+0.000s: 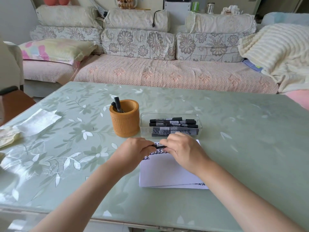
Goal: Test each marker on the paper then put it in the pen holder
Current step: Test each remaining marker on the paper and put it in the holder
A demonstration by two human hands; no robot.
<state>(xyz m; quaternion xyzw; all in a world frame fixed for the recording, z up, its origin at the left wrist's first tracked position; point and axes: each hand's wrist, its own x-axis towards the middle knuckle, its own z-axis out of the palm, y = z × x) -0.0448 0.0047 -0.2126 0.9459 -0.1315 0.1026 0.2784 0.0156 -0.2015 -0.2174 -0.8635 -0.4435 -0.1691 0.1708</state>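
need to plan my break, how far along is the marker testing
Done: two markers stand in the bamboo pen holder, and black test marks show on the paper. In hand: the left hand and right hand grip one marker over the paper. Left: several markers lie in the clear box.

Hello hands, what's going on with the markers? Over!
Left hand and right hand both grip one marker over paper. Two markers in pen holder. More in tray. Nothing blocking.
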